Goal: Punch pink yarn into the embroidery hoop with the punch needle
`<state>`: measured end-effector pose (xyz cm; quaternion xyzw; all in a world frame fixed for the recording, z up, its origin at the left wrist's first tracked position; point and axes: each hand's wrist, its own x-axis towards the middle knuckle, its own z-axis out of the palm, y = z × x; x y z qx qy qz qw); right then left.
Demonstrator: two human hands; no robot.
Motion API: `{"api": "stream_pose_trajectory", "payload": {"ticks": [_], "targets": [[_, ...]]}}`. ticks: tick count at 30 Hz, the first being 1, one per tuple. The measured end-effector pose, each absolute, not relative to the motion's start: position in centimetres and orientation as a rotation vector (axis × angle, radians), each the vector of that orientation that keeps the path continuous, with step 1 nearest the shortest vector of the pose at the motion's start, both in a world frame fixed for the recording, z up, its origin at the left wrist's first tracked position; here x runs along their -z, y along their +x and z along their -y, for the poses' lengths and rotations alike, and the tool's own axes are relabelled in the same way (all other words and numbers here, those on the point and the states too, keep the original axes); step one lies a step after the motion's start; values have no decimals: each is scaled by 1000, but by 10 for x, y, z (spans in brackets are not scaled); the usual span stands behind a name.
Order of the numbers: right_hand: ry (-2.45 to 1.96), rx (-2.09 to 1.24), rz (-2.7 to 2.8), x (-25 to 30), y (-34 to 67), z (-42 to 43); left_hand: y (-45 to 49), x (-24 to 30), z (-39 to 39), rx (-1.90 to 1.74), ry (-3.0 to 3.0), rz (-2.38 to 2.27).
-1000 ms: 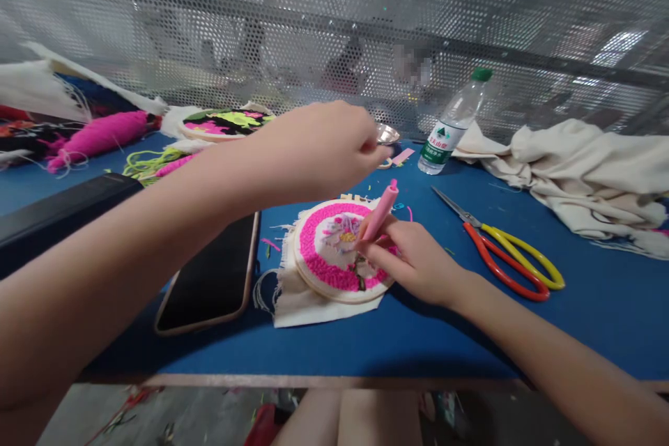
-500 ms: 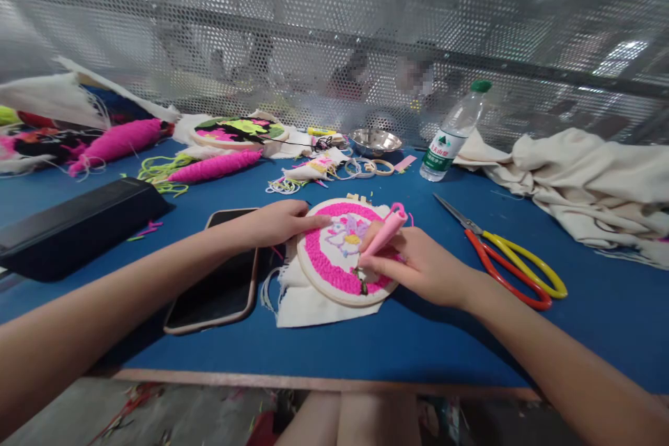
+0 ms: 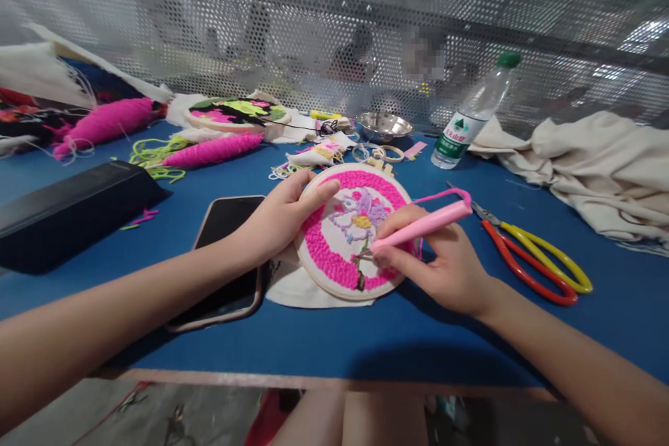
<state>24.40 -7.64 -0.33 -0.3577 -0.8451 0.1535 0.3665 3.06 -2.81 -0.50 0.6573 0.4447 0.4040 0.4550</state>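
Note:
My left hand (image 3: 290, 212) grips the left rim of a round embroidery hoop (image 3: 334, 267), thumb on top and fingers behind. The hoop is tilted, its far side raised off the table. Stretched in it is white cloth with a pink looped border and a purple flower with a yellow middle. In my right hand (image 3: 439, 258) is a pink punch needle (image 3: 426, 225), held like a pen, with pink yarn trailing from its back end. Its metal tip meets the cloth near the green stem, at the lower middle. Loose white cloth (image 3: 297, 286) hangs under the hoop.
A phone (image 3: 224, 300) lies beside my left forearm, a dark case (image 3: 78, 212) further left. Red-and-yellow scissors (image 3: 527, 258) lie to the right. Behind stand a water bottle (image 3: 460, 129), a metal bowl (image 3: 384, 127), pink yarn (image 3: 214, 150), another hoop (image 3: 237, 113) and beige cloth (image 3: 590, 167).
The hoop's far side has been raised and tilted toward me by my left hand. The punch needle now leans lower to the right, its tip in view. The camera view has shifted slightly.

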Motion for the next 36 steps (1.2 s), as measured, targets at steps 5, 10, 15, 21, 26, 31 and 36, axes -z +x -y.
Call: {"api": "stream_pose_trajectory", "payload": {"ticks": [5,10,15,21,26,31,36], "targets": [[-884,-303,2145,2,242,82,24,5,25,-1031,1868,-1092],[-812,-108,2290,1,241,86,21,4,25,-1009,2057,-1167],[-733,284,2473,4,236,87,20,0,29,-977,2167,-1220],[-818,126,2483,11,236,82,19,-1,29,-962,2176,-1112],[-919,-215,2138,8,238,83,19,2,25,-926,2193,-1197],[-883,-255,2061,7,239,84,20,1,25,-921,2193,-1207],[-905,-277,2023,9,241,84,19,-1,26,-907,2192,-1224]]}}
